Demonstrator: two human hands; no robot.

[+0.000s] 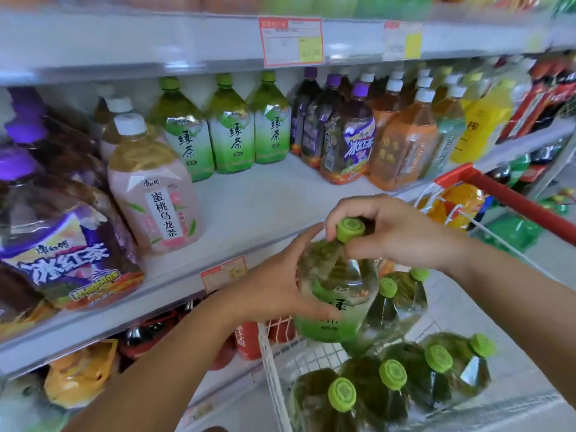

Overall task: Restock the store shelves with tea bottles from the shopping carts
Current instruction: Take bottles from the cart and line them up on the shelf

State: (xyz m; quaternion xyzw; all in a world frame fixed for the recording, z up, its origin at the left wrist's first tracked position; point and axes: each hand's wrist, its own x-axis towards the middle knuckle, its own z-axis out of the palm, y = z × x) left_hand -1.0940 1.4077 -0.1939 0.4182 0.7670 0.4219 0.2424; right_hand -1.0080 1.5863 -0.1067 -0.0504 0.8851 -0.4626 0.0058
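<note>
Both forearms extend forward from the lower edge of the head view and meet at one green tea bottle (339, 285). The left hand (277, 285) lies palm-first against the bottle's left side. Its thumb is raised along the shoulder and its fingers are spread across the front of the label, so the hand clasps the body in a wide V. The right hand (396, 232) comes in from the right, wrist level. Its fingers and thumb curl down and pinch the neck just under the green cap (350, 229). The bottle is held nearly upright, clear of any surface, above the near-left corner of the shopping cart (268, 353) and just in front of the shelf edge. The cart is a white wire basket with a red handle (523, 207). It contains further green-capped bottles (392, 374) standing close together, caps up. The shelf board (265, 198) ahead has a bare central strip. Three shelved green tea bottles (230, 129) stand in a row at its rear. A pink-labelled peach oolong bottle (156, 194) stands at front left, beside purple-labelled iced tea bottles (62, 244). Orange-labelled bottles (402, 145) stand to the right. A price tag (223, 272) is fixed to the shelf edge, beside the left hand.
</note>
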